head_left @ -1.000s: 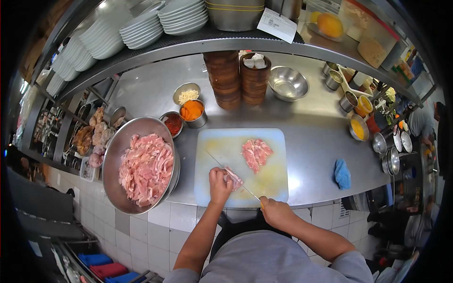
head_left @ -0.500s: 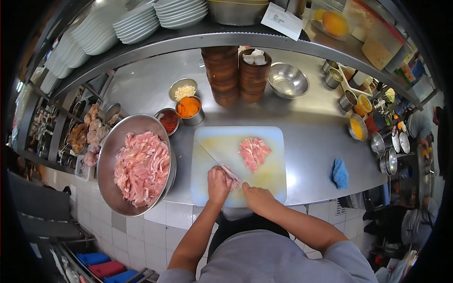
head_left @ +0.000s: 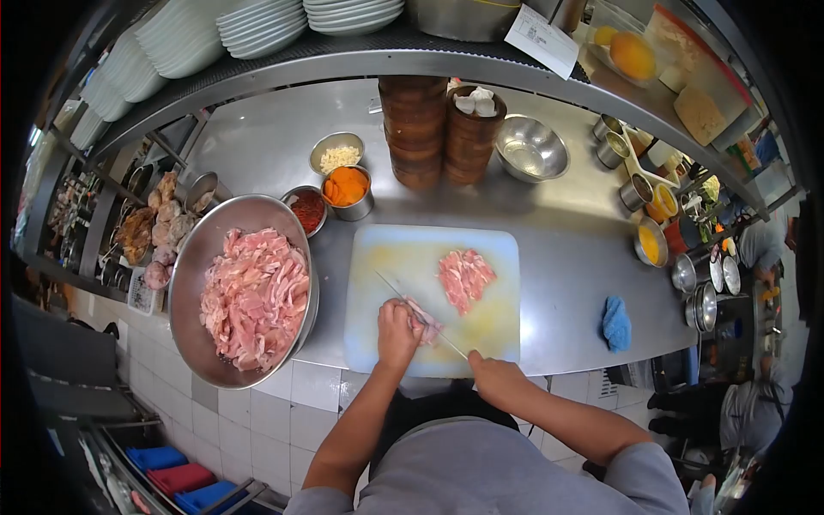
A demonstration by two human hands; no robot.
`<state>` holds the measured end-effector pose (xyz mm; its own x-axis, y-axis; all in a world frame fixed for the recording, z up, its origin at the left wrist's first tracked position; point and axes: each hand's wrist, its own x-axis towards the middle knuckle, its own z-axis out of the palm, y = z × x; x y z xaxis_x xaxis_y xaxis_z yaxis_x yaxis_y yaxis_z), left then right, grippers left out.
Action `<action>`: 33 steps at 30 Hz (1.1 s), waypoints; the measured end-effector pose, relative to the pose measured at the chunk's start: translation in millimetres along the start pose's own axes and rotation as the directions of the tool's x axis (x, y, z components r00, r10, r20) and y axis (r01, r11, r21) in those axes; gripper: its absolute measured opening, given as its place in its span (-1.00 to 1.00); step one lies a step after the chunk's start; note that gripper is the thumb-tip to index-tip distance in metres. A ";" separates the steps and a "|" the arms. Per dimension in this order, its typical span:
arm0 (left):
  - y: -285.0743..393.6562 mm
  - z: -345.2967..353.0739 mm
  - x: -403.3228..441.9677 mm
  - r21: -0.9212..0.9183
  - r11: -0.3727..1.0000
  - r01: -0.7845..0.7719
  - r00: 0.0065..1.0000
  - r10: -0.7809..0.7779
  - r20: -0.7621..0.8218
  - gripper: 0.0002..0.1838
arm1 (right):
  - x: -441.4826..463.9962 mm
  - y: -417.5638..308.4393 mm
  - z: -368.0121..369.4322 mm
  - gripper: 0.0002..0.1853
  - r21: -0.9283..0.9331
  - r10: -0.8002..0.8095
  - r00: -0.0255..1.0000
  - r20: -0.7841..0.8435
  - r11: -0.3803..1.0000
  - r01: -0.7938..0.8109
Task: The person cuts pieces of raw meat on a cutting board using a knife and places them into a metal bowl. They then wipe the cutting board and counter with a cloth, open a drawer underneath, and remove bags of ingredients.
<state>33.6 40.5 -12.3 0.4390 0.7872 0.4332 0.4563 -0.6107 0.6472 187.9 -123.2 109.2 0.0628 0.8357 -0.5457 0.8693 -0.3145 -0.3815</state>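
Observation:
My right hand (head_left: 496,378) is closed round the handle of a knife (head_left: 451,345), whose blade slants up and left across the cutting board (head_left: 369,249). Under the blade lies a small piece of raw meat (head_left: 427,326). My left hand (head_left: 398,333) presses that piece with curled fingers, close beside the blade. A flat pile of sliced raw meat (head_left: 465,280) sits on the board's right half. Left of the board stands a big steel bowl (head_left: 184,300) heaped with raw meat strips (head_left: 255,296).
Behind the board are tins of orange slices (head_left: 346,186), red spice (head_left: 306,211) and chopped garlic-like bits (head_left: 339,157). Stacked wooden containers (head_left: 415,133) and a steel bowl (head_left: 532,148) stand farther back. A blue cloth (head_left: 615,324) lies right. Overhead runs a shelf (head_left: 360,64) with plates.
My right hand has drawn the knife back toward the lower right, so less blade reaches past my left hand. My left hand stays on the meat. The view has shifted slightly.

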 end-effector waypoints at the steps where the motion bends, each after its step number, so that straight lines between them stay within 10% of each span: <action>1: 0.5 0.6 -0.3 -0.004 1.000 0.002 1.000 -0.002 0.001 -0.73 | 13.1 3.1 9.2 -0.77 0.012 -0.034 0.997 -0.066 0.999 0.034; 8: -4.8 2.3 -1.8 -0.013 1.000 0.009 1.000 -0.009 0.003 -0.68 | 94.1 -19.0 27.5 -0.78 0.017 -0.067 0.967 -0.246 0.997 0.074; 17: -4.0 4.6 -1.3 0.028 0.999 0.028 1.000 -0.027 -0.011 -0.71 | -2.3 21.5 23.8 -0.73 0.025 0.091 0.994 0.066 0.995 -0.092; 26: -9.4 6.6 -3.6 0.022 1.000 0.001 0.999 0.000 -0.050 -0.75 | 83.6 5.6 34.9 -0.73 0.082 -0.058 0.972 -0.229 0.994 0.078; 33: -8.3 6.1 -3.2 0.012 0.997 0.081 0.991 -0.079 -0.107 -0.78 | -8.9 59.0 2.9 -0.67 0.019 0.111 0.991 0.076 0.993 -0.113</action>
<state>33.1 42.5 -22.9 0.3160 0.8378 0.4452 0.4999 -0.5459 0.6724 237.2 -150.5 89.3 0.1216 0.7585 -0.6402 0.8470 -0.4156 -0.3314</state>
